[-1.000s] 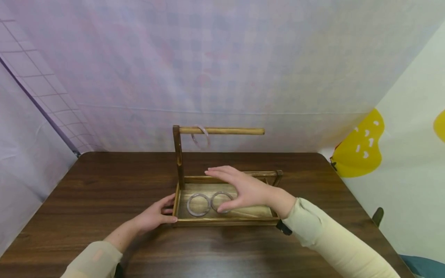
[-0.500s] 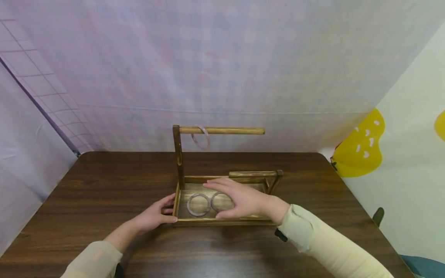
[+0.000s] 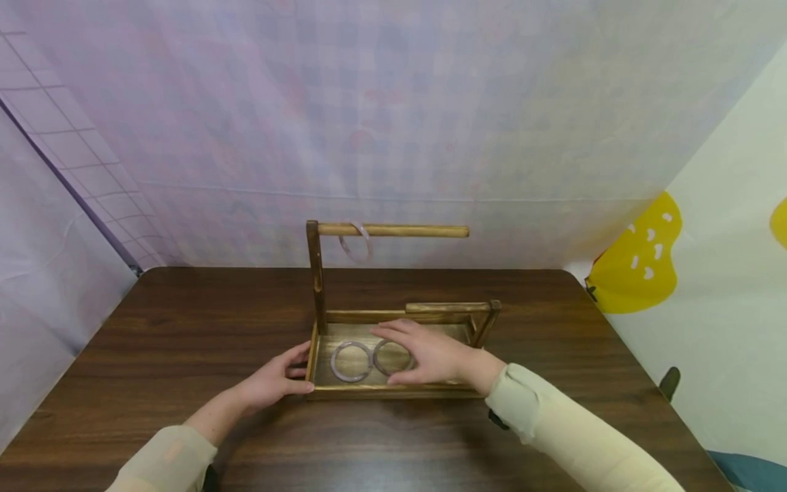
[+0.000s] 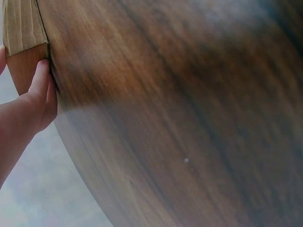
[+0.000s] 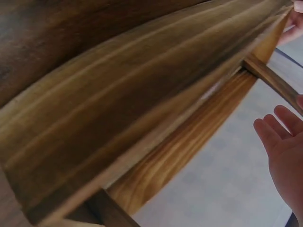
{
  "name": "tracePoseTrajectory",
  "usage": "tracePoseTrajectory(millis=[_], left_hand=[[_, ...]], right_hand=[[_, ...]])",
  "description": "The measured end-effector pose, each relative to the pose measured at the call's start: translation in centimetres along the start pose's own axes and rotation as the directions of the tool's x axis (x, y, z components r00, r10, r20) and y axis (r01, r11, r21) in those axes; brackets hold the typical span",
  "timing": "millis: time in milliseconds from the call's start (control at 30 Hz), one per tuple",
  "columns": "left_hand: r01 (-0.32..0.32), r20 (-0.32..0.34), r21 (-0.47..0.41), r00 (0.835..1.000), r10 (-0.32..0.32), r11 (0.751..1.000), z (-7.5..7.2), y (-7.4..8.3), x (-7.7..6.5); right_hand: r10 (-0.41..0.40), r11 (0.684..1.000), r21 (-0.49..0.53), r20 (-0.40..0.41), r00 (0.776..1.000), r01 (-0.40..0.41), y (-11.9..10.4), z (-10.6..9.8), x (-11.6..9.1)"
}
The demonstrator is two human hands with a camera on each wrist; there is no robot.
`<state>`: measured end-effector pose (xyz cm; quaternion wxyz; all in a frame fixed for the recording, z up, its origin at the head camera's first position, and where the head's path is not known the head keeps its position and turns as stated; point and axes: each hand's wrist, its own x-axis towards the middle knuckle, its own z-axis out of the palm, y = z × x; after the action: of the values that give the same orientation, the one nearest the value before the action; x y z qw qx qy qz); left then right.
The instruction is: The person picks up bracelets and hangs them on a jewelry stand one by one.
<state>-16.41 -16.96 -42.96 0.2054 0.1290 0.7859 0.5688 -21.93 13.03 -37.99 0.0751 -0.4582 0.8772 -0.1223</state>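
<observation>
With one bangle [image 3: 367, 240] already hung on the upper bar [image 3: 418, 231], the left bangle [image 3: 333, 363] and right bangle [image 3: 376, 359] lie unhung in the wooden tray [image 3: 393, 393], whose left end the left hand's [image 3: 270, 384] relaxed fingers touch, while the right hand [image 3: 433, 353], unclenched, hovers around the right bangle, contact unclear.

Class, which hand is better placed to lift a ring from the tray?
Probably the right hand: it is over a ring, while the left hand touches one end of the tray.
</observation>
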Motion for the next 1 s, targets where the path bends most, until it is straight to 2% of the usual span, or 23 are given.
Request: tracePoseTrajectory(millis=[600,833,1000], left_hand=[[0.016,0.000,0.016,1.000,-0.016,1.000,0.0,0.2,0.0],[0.028,-0.005,0.009,1.000,-0.028,1.000,-0.1,0.1,0.0],[0.033,-0.011,0.000,0.999,-0.033,0.999,-0.1,0.1,0.0]], right_hand=[[0.119,0.992,0.040,0.039,0.992,-0.121,1.7,2.0,0.7],[0.127,0.992,0.004,0.051,0.991,-0.127,2.0,2.4,1.1],[0.157,0.988,-0.009,0.096,0.983,-0.157,1.9,2.5,1.4]])
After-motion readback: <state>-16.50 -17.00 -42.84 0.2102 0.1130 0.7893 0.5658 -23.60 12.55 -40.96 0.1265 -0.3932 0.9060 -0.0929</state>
